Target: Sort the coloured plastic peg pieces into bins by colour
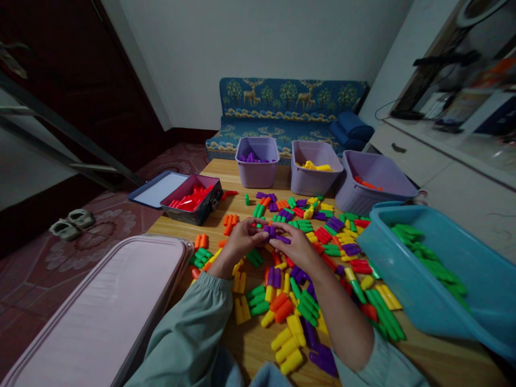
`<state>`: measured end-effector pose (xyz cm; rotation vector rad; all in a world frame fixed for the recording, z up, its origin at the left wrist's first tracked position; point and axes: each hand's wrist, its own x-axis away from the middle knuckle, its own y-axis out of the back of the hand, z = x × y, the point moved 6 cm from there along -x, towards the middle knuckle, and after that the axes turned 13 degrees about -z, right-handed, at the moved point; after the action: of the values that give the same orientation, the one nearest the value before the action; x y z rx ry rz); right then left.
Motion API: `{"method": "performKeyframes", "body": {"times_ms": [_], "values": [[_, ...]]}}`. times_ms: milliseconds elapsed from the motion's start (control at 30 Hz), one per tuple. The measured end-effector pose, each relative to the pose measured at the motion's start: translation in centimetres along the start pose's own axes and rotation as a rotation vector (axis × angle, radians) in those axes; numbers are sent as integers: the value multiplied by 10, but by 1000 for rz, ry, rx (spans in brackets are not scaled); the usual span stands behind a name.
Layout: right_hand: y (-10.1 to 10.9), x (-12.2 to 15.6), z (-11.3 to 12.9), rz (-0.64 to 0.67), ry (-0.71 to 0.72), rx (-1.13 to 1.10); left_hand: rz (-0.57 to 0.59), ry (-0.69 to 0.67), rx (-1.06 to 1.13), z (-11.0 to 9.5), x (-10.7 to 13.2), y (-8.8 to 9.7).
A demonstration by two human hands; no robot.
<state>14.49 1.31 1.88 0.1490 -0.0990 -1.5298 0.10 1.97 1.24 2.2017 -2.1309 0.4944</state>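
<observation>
Between my fingers, just above the middle of the table, is a purple plastic building piece (pixel 271 232). My left hand (pixel 244 239) pinches its left end, fingers curled over it. From the other side my right hand (pixel 297 246) grips its right end, thumb below and fingers above. Around and under both hands lie loose pieces in green, yellow, orange, red and purple, among them a yellow piece (pixel 287 349) near the front edge and a green piece (pixel 257 300). The exact shape of the held piece is partly hidden by my fingers.
Along the back stand a bin of purple pieces (pixel 258 174), a bin of yellow pieces (pixel 310 185) and a bin with orange pieces (pixel 363 198). A blue tub (pixel 427 301) holds green pieces at right. An open tin (pixel 193 215) holds red ones; a pink lid (pixel 105 301) is at left.
</observation>
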Motion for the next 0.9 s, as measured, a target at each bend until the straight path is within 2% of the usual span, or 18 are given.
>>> {"method": "performKeyframes", "body": {"times_ms": [200, 300, 467, 533, 633, 733, 900], "values": [[-2, 3, 2, 7, -49, 67, 22, -87, -92, 3, -1, -4], [5, 0, 4, -54, -25, 53, -30, -171, -194, -4, -2, 3], [25, -7, 4, -197, -37, 6, -155, -443, -618, -26, -1, 26], [31, -8, 4, -229, -65, -15, -136, -526, -825, -30, 1, 29], [34, -9, 3, -252, -84, -50, -32, -603, -1049, -27, 4, 24], [33, -9, 2, -263, -100, -56, 33, -655, -1167, -23, 7, 16], [30, -7, 1, -239, -139, -33, -3, -639, -1256, -20, 8, 10]]}}
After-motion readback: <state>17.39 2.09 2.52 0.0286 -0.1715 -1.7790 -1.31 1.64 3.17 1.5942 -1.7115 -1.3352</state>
